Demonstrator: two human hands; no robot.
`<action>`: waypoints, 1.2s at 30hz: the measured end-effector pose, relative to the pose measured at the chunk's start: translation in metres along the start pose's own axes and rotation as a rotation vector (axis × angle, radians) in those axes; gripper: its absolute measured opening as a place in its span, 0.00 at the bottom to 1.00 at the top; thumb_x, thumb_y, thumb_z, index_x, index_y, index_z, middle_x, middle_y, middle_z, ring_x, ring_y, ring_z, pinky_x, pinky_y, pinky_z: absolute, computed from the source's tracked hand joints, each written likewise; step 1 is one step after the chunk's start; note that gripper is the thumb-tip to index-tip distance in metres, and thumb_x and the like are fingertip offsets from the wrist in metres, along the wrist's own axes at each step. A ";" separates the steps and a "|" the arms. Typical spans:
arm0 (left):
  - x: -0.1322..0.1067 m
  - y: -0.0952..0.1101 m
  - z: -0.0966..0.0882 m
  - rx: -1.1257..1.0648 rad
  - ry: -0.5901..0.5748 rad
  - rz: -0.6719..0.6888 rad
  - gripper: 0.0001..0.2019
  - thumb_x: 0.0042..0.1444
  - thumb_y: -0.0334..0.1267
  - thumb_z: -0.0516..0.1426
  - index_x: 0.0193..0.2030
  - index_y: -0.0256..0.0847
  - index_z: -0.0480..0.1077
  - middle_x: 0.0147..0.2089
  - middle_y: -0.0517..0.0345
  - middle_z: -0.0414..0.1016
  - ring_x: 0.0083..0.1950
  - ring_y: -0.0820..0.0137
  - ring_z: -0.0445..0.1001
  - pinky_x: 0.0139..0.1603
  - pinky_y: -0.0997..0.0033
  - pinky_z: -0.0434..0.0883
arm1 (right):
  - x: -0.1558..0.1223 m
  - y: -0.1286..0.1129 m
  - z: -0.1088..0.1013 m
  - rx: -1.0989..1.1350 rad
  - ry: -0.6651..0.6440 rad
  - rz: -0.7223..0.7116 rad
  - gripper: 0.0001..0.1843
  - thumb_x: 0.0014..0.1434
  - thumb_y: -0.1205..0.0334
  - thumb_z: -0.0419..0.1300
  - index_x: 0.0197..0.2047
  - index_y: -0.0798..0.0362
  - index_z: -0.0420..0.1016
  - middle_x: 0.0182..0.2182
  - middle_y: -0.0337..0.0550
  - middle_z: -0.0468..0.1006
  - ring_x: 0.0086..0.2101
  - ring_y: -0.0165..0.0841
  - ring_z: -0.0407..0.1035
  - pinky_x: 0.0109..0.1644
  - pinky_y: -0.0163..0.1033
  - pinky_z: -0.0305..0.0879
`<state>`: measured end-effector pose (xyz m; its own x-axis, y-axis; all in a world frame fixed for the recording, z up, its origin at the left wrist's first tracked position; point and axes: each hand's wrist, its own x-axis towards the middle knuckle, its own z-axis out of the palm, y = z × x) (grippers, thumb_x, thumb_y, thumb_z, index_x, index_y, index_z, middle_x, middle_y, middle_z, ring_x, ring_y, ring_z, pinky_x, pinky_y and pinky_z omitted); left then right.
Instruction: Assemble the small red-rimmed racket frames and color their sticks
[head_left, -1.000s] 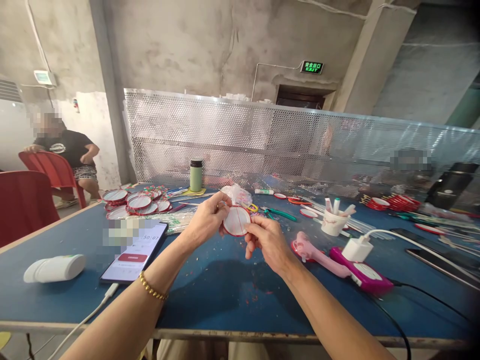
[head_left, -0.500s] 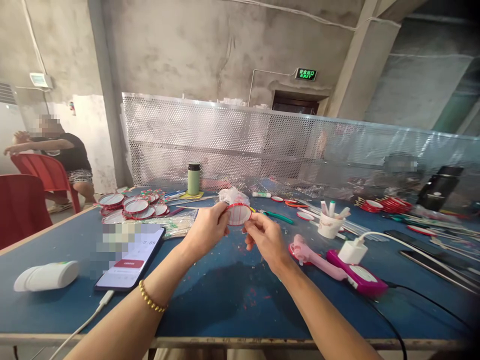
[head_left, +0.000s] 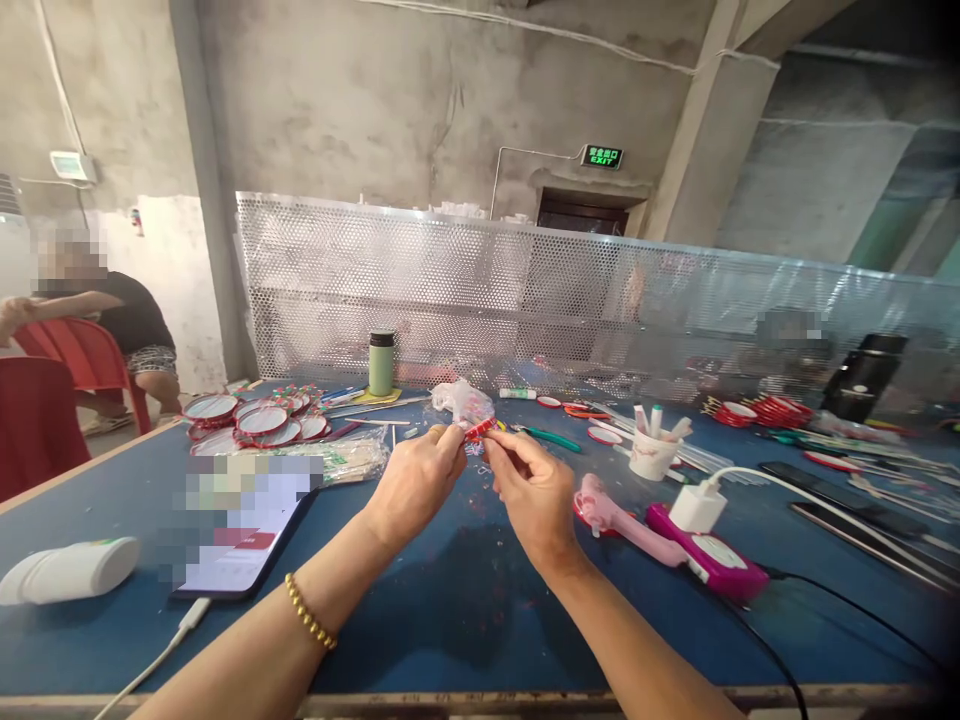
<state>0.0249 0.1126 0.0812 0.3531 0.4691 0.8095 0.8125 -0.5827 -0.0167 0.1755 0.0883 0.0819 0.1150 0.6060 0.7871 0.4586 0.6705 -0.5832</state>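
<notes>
Both my hands meet above the blue table (head_left: 465, 600), pinching a small round red-rimmed disc (head_left: 479, 429) that is turned edge-on, so only its red rim shows. My left hand (head_left: 416, 480), with a gold bead bracelet on the wrist, grips its left side with closed fingers. My right hand (head_left: 532, 490) pinches the right side. A crumpled clear plastic bag (head_left: 466, 400) lies just behind the disc.
A phone (head_left: 240, 540) on a cable and a white case (head_left: 71, 568) lie at left. Red-rimmed discs (head_left: 255, 420) are piled at back left by a green flask (head_left: 381, 364). A pink tool (head_left: 622, 515), charger (head_left: 694, 508), paper cup (head_left: 651, 452) and perforated metal screen (head_left: 570, 300) are right. A person sits far left.
The disc has tipped from face-on to edge-on between my fingers, and both hands have moved slightly farther away over the table. The camera view has shifted a little.
</notes>
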 end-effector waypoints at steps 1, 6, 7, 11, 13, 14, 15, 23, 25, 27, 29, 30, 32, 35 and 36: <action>0.000 0.001 0.000 0.005 -0.003 0.004 0.09 0.65 0.31 0.46 0.35 0.40 0.65 0.28 0.57 0.72 0.25 0.71 0.71 0.25 0.74 0.60 | 0.000 0.000 0.000 0.007 0.006 0.015 0.10 0.62 0.56 0.59 0.38 0.50 0.81 0.29 0.43 0.79 0.29 0.35 0.73 0.29 0.37 0.68; -0.003 0.006 0.003 -0.019 0.008 0.017 0.09 0.65 0.32 0.46 0.36 0.40 0.64 0.27 0.57 0.71 0.24 0.72 0.70 0.24 0.75 0.60 | 0.000 0.001 0.001 0.041 0.008 0.042 0.10 0.60 0.56 0.60 0.35 0.51 0.79 0.28 0.42 0.78 0.28 0.34 0.72 0.28 0.36 0.67; -0.003 0.007 0.004 -0.028 0.007 0.015 0.09 0.65 0.32 0.46 0.35 0.40 0.63 0.27 0.57 0.71 0.24 0.72 0.70 0.24 0.75 0.60 | 0.000 0.000 0.001 0.045 0.008 0.045 0.09 0.60 0.56 0.60 0.34 0.51 0.79 0.27 0.41 0.78 0.27 0.33 0.71 0.28 0.36 0.66; -0.004 0.007 0.003 -0.046 -0.020 0.001 0.09 0.66 0.31 0.45 0.35 0.40 0.63 0.28 0.58 0.71 0.25 0.72 0.70 0.25 0.75 0.61 | 0.000 -0.005 0.000 0.054 0.003 0.058 0.10 0.60 0.56 0.59 0.31 0.52 0.76 0.25 0.39 0.76 0.24 0.30 0.68 0.28 0.35 0.64; -0.003 0.007 0.002 -0.035 -0.036 0.001 0.09 0.66 0.31 0.45 0.36 0.40 0.63 0.28 0.57 0.71 0.26 0.72 0.71 0.25 0.75 0.61 | 0.000 -0.007 -0.001 0.044 -0.001 0.055 0.11 0.61 0.56 0.59 0.30 0.52 0.75 0.24 0.38 0.74 0.23 0.29 0.66 0.27 0.34 0.63; -0.003 0.007 0.002 -0.027 -0.043 0.001 0.09 0.66 0.31 0.45 0.36 0.40 0.63 0.29 0.57 0.72 0.26 0.72 0.71 0.25 0.75 0.62 | -0.001 -0.008 -0.002 0.037 0.000 0.051 0.11 0.61 0.56 0.59 0.30 0.51 0.75 0.24 0.38 0.74 0.22 0.29 0.65 0.27 0.34 0.63; -0.003 0.007 0.002 -0.019 -0.050 0.003 0.09 0.66 0.31 0.45 0.36 0.40 0.63 0.29 0.57 0.72 0.26 0.72 0.71 0.26 0.75 0.62 | -0.001 -0.008 -0.003 0.031 0.003 0.047 0.11 0.61 0.56 0.59 0.30 0.51 0.75 0.24 0.38 0.73 0.22 0.28 0.65 0.27 0.34 0.62; -0.003 0.005 0.001 0.021 -0.081 0.029 0.09 0.66 0.31 0.45 0.38 0.39 0.65 0.30 0.56 0.72 0.28 0.71 0.72 0.26 0.75 0.64 | -0.001 -0.007 -0.005 0.027 0.010 0.037 0.10 0.60 0.57 0.59 0.29 0.51 0.74 0.25 0.38 0.72 0.25 0.30 0.66 0.26 0.34 0.61; -0.003 0.005 0.000 0.040 -0.090 0.036 0.09 0.67 0.32 0.45 0.38 0.39 0.65 0.30 0.56 0.72 0.27 0.71 0.72 0.25 0.74 0.64 | -0.001 -0.007 -0.005 0.027 0.009 0.041 0.10 0.60 0.56 0.58 0.30 0.51 0.74 0.24 0.38 0.72 0.24 0.29 0.65 0.26 0.34 0.61; -0.003 0.004 0.000 0.066 -0.105 0.048 0.09 0.67 0.32 0.45 0.40 0.38 0.65 0.31 0.56 0.72 0.27 0.70 0.72 0.25 0.74 0.65 | -0.001 -0.007 -0.005 0.026 0.006 0.043 0.10 0.60 0.56 0.59 0.30 0.51 0.74 0.23 0.37 0.70 0.23 0.29 0.63 0.26 0.34 0.60; -0.003 0.003 0.000 0.089 -0.116 0.064 0.09 0.67 0.31 0.45 0.42 0.38 0.65 0.31 0.56 0.71 0.28 0.71 0.72 0.25 0.75 0.65 | -0.001 -0.007 -0.005 0.034 0.006 0.045 0.10 0.59 0.56 0.59 0.29 0.51 0.74 0.22 0.36 0.69 0.21 0.28 0.61 0.26 0.34 0.59; -0.003 0.002 0.000 0.097 -0.118 0.074 0.09 0.67 0.31 0.44 0.44 0.38 0.65 0.32 0.55 0.71 0.28 0.70 0.72 0.25 0.75 0.65 | -0.001 -0.007 -0.005 0.045 0.006 0.049 0.10 0.59 0.56 0.59 0.29 0.51 0.74 0.21 0.35 0.68 0.21 0.27 0.60 0.26 0.34 0.59; -0.003 0.000 0.000 0.106 -0.115 0.095 0.10 0.67 0.30 0.44 0.46 0.37 0.65 0.33 0.54 0.71 0.30 0.70 0.73 0.26 0.74 0.66 | -0.001 -0.006 -0.005 0.069 0.007 0.062 0.10 0.59 0.57 0.58 0.29 0.51 0.74 0.20 0.34 0.67 0.20 0.27 0.58 0.26 0.34 0.59; -0.003 -0.002 0.002 0.112 -0.113 0.117 0.11 0.67 0.30 0.43 0.50 0.36 0.64 0.35 0.53 0.71 0.31 0.68 0.74 0.26 0.73 0.67 | -0.001 -0.005 -0.005 0.082 0.003 0.066 0.09 0.59 0.58 0.58 0.28 0.51 0.73 0.18 0.32 0.64 0.19 0.26 0.56 0.27 0.34 0.59; -0.003 -0.002 0.002 0.113 -0.115 0.120 0.12 0.67 0.29 0.43 0.50 0.36 0.64 0.35 0.52 0.71 0.31 0.68 0.74 0.26 0.73 0.67 | -0.001 -0.005 -0.005 0.075 -0.002 0.060 0.09 0.59 0.59 0.58 0.28 0.51 0.73 0.18 0.32 0.64 0.19 0.26 0.56 0.27 0.34 0.59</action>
<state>0.0230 0.1139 0.0775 0.4955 0.4771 0.7258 0.8062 -0.5636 -0.1799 0.1776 0.0821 0.0854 0.1380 0.6467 0.7502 0.3834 0.6635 -0.6425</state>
